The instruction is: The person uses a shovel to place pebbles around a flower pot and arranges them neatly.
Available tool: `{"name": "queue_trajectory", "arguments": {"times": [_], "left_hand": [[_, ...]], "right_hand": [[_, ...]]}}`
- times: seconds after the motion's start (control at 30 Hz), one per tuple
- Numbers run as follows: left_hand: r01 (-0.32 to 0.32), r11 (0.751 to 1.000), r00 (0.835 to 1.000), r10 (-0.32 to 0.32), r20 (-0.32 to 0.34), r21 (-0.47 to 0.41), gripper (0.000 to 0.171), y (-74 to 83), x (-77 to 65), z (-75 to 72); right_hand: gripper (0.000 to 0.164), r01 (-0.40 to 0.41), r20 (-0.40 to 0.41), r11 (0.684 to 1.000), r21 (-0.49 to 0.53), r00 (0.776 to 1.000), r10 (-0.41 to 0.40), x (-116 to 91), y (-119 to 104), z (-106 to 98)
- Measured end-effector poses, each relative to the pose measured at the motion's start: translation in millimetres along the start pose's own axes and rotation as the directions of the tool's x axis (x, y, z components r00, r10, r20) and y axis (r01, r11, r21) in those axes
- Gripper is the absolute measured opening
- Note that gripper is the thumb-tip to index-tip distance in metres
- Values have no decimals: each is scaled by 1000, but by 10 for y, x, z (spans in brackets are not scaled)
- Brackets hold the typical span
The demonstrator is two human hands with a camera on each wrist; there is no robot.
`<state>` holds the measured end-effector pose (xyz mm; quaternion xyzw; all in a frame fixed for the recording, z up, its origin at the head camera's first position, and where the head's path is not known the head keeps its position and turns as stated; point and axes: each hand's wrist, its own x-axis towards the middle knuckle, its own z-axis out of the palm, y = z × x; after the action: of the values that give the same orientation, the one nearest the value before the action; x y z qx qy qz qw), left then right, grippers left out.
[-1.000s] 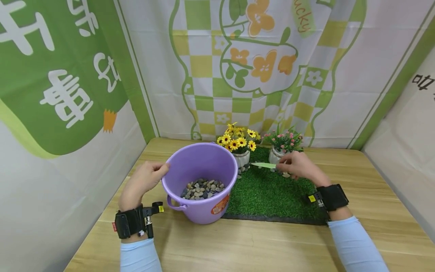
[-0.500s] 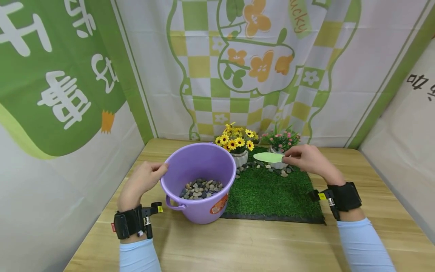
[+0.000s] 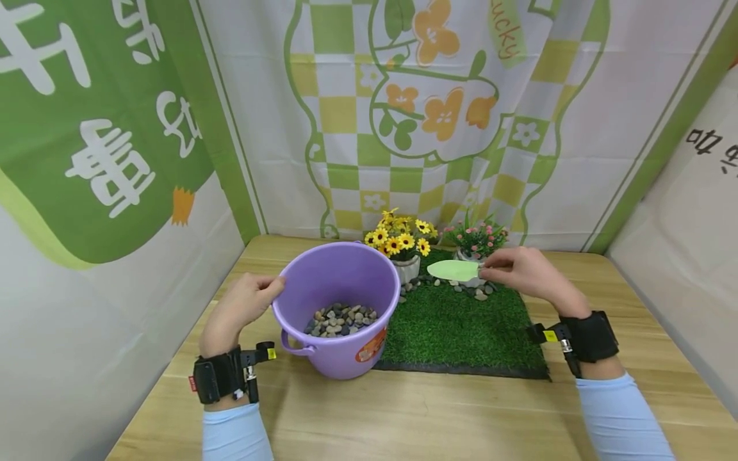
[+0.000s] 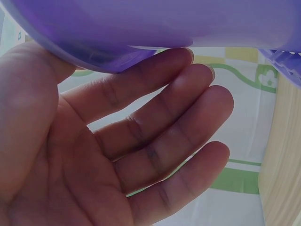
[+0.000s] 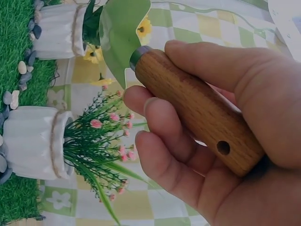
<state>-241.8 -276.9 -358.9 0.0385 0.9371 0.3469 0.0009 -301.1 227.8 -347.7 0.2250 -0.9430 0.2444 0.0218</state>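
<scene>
My left hand (image 3: 245, 304) pinches the left rim of a purple bucket (image 3: 340, 358) between thumb and index finger; the other fingers lie against or near its outer wall in the left wrist view. Inside the bucket lies a heap of pebbles (image 3: 341, 320). My right hand (image 3: 527, 274) grips a small garden trowel by its wooden handle (image 5: 195, 106). The trowel's light green blade (image 3: 452, 270) points left, level above the back of the artificial turf (image 3: 461, 333), its face bare of pebbles. In the head view it partly covers the right flowerpot.
Behind the turf stand a white pot with yellow flowers (image 3: 403, 243) and a white pot with pink flowers (image 3: 480, 238). Small stones (image 3: 481, 293) lie around their bases. A printed cloth (image 3: 415, 179) hangs behind the wooden table (image 3: 415, 416).
My right hand has risen and moved slightly right, and the trowel blade has turned from edge-on to show its broad face. The left hand and bucket have stayed in place.
</scene>
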Motion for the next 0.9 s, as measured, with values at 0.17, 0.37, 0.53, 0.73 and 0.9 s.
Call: {"name": "queue_trajectory", "arguments": {"times": [0.17,0.37,0.53,0.73,0.9], "left_hand": [[7,1000,1000,-6,3,-4,37,2,-5,-12],[3,1000,1000,-3,3,0,38,1,1,-6],[2,1000,1000,-2,1,5,38,3,6,-4],[-1,1000,1000,1,-2,8,37,-5,6,-2],[-14,1000,1000,14,-13,2,36,-12,5,10]], "right_hand": [[26,19,-8,1000,5,1000,-19,-29,-33,-46],[27,22,-4,1000,11,1000,-22,-68,-44,-75],[28,16,-3,1000,13,1000,-16,-91,-34,-82],[31,26,-14,1000,6,1000,-26,-98,-52,-104],[30,29,-30,1000,3,999,-29,-101,-78,-136]]}}
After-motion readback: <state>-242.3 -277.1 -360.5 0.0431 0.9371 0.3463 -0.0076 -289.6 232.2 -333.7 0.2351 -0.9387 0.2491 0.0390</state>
